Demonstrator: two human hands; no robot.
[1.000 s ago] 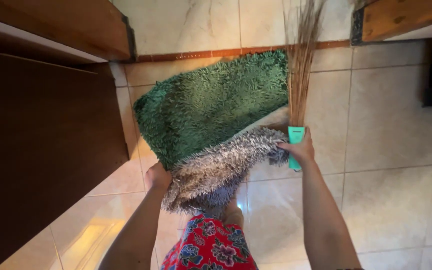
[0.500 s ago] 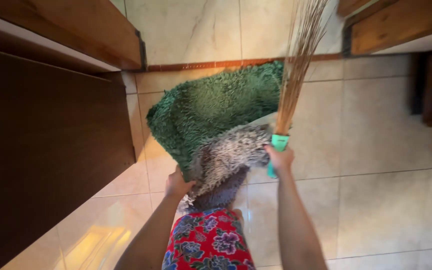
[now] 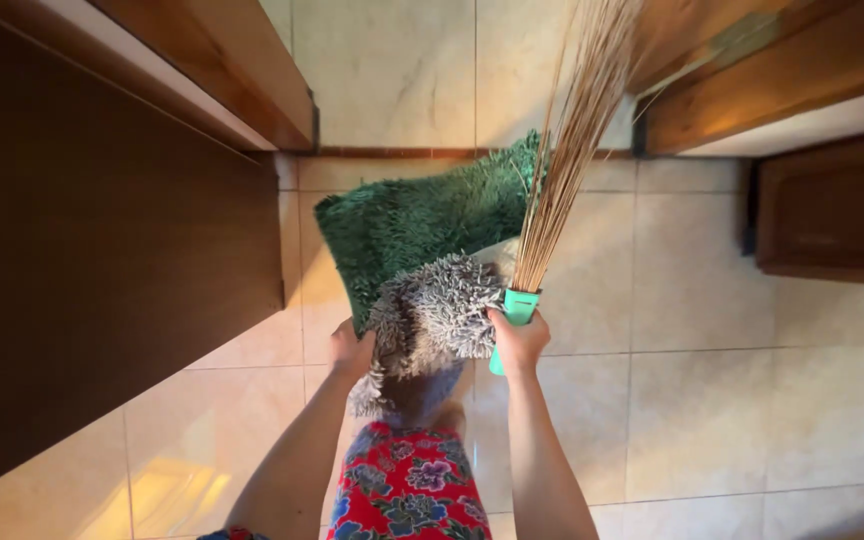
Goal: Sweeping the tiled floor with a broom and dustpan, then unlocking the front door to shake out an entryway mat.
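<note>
A shaggy green mat (image 3: 422, 220) hangs lifted off the tiled floor, with a shaggy grey mat (image 3: 437, 305) bunched on its near edge. My left hand (image 3: 352, 350) grips the left corner of both mats. My right hand (image 3: 519, 338) holds the right corner of the grey mat together with the teal handle (image 3: 514, 315) of a stick broom. The broom's tan bristles (image 3: 572, 130) point up and away from me. The far edge of the green mat reaches toward the doorway threshold.
A dark wooden door (image 3: 102, 250) stands open along the left. Wooden door frames (image 3: 762, 70) flank a doorway ahead, and a dark wooden cabinet (image 3: 832, 210) sits at right. Glossy beige tiles (image 3: 732, 400) cover the floor. My red floral garment (image 3: 407, 490) shows below.
Both hands have drawn closer together and toward me, folding the mats narrower and lifting them. The broom has tilted more upright. The view has shifted toward the doorway.
</note>
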